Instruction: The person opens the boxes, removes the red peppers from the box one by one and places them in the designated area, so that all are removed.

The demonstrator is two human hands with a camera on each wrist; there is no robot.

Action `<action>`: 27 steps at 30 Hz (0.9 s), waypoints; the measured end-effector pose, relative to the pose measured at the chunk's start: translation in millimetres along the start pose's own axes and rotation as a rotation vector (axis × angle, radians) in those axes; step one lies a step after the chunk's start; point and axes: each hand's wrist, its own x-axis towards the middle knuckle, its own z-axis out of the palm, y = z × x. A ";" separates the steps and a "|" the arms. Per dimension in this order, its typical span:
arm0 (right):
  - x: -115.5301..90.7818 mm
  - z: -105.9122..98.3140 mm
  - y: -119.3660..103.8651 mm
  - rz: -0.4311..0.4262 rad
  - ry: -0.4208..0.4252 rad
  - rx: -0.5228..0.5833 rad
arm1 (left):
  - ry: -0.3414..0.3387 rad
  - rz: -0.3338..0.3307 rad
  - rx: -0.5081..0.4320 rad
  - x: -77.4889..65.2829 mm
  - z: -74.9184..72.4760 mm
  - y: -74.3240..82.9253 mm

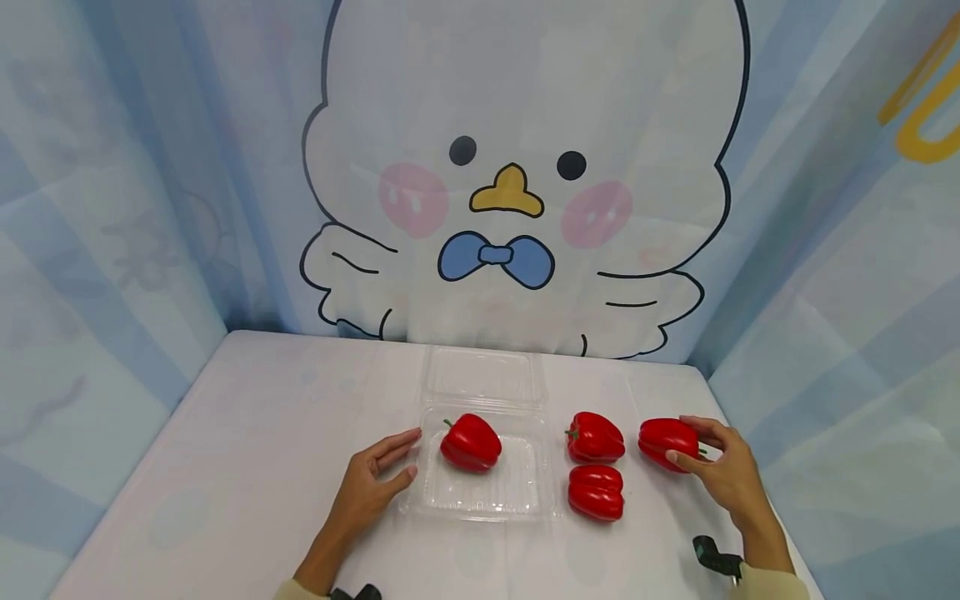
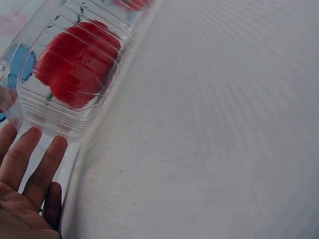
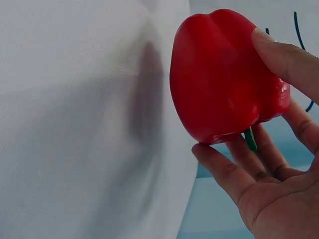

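Rightmost red bell pepper (image 1: 667, 444) sits pinched between thumb and curled fingers (image 3: 279, 59) of the right hand (image 1: 726, 472). Left hand (image 1: 372, 482) rests with straight fingers (image 2: 30, 159) against the clear clamshell container (image 1: 517, 500), one pepper inside (image 1: 470, 442) just beyond the fingertips.

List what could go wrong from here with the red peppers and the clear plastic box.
1. The right hand pinches the far-right red bell pepper by fingertips only; its smooth skin might slip.
2. The clear plastic clamshell box looks flimsy, and the left hand only rests at its edge; it may skid when loaded.
3. The red pepper inside sits mid-tray, possibly crowding later ones.
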 end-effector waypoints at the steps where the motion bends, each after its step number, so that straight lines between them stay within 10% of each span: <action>1: 1.2 0.2 1.7 -0.008 -0.003 0.001 | 0.000 -0.001 0.001 0.1 0.1 -0.1; 27: 8.6 9.1 18.9 0.028 -0.007 0.058 | -0.007 0.014 -0.008 0.6 -1.2 -0.5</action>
